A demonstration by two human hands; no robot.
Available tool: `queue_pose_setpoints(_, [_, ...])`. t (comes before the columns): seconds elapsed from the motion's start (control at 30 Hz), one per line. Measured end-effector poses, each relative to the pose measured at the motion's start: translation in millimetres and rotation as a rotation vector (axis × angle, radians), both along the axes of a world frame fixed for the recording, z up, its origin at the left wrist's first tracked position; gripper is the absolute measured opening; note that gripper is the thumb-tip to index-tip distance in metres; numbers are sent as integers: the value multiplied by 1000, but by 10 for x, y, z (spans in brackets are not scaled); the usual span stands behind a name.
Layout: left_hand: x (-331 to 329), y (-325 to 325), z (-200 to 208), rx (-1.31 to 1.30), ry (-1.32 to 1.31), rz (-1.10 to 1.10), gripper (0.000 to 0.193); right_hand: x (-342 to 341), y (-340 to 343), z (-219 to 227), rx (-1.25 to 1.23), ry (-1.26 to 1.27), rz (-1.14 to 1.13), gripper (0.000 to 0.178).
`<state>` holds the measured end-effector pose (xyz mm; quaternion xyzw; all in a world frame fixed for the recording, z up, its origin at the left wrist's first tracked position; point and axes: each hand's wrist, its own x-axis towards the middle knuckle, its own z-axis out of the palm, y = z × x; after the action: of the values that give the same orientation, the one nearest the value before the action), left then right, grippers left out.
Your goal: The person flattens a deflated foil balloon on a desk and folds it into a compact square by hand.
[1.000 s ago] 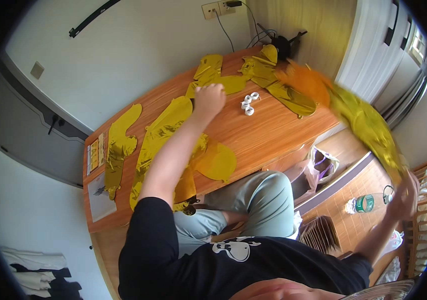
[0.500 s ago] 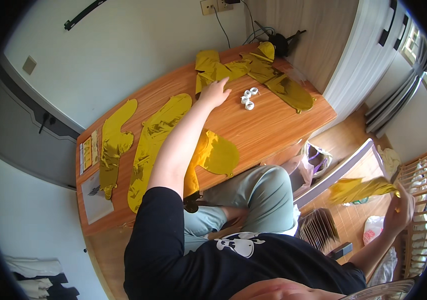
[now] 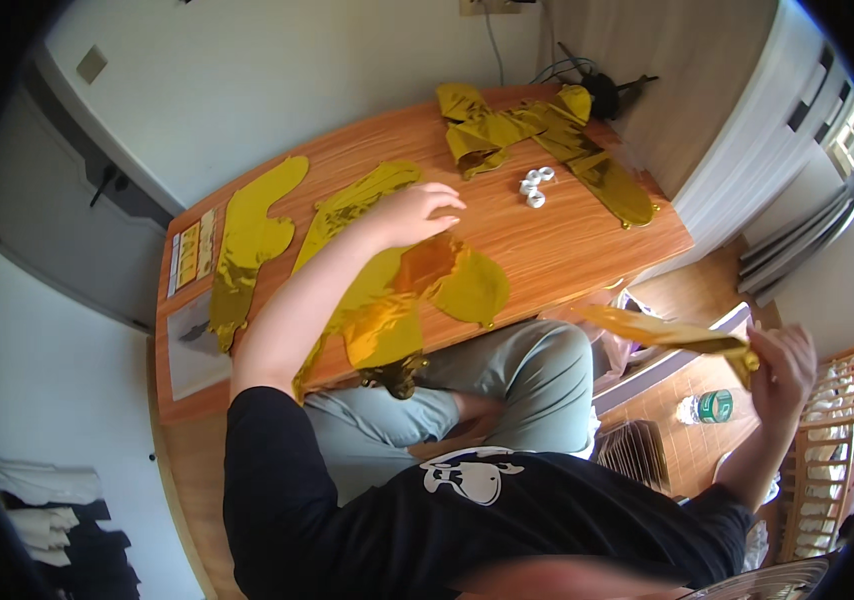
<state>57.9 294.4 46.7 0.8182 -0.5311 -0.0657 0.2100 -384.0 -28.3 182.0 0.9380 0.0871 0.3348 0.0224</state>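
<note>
Right hand [image 3: 785,372]: pinching a gold foil strip [image 3: 672,333] off the table's [image 3: 587,255] near right side, hard yank could crease it
Left hand [image 3: 415,213]: fingers apart over the table, forearm [image 3: 307,285] might drag flat foil [image 3: 332,222]

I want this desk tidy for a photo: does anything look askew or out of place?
Yes: one gold foil sticks out past the near edge of the desk, its end crumpled; it looks askew and might slip off.
</note>
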Motion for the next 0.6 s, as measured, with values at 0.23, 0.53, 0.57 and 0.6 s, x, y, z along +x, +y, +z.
queue_pose_setpoints(0.23, [62, 1643, -44, 49, 71, 422, 42, 1645, -47, 812, 202, 182, 48, 16])
queue_pose_setpoints(0.53, [283, 2075, -474, -253, -17, 554, 39, 3116, 1599, 1815, 239, 143, -466, 34])
queue_pose_setpoints(0.57, [309, 2092, -514, -262, -19, 553, 39, 3143, 1681, 1833, 232, 138, -466, 34])
queue_pose_setpoints(0.6, [307, 2124, -559, -252, -88, 576, 38, 3176, 1782, 1816, 185, 6, -325, 35])
